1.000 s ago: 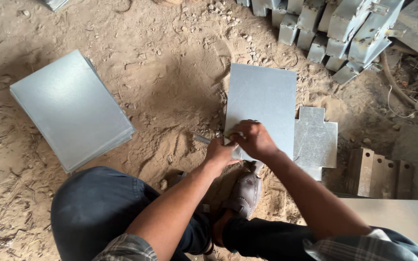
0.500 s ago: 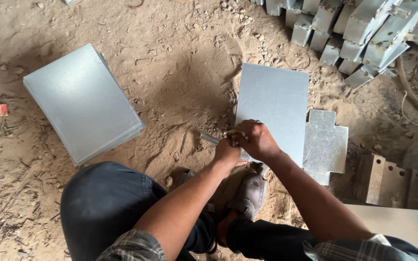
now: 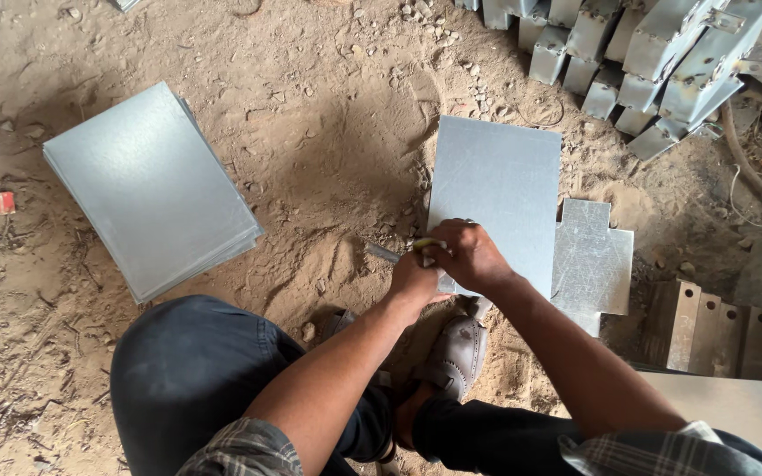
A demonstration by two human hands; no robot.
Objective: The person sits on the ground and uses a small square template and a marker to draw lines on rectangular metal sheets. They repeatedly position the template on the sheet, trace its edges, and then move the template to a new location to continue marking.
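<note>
Both hands meet at the near edge of a galvanized metal sheet (image 3: 496, 198) lying flat on the sandy floor (image 3: 328, 123): the left hand (image 3: 412, 280) pins it, and the right hand (image 3: 467, 256) has its grip closed on a thin yellow-tipped tool (image 3: 423, 244). Just right of the grip lies a notched metal cutout (image 3: 591, 260); far left sits a sheet stack (image 3: 147, 185), and bent metal channels (image 3: 646, 53) lie beyond, open sand between.

Sandy dirt floor (image 3: 310, 115) all over, pebbles scattered around. Stack of grey metal sheets (image 3: 147, 189) lying on the left, pile of folded metal brackets (image 3: 654, 62) top right, daylight, soft shadows.
</note>
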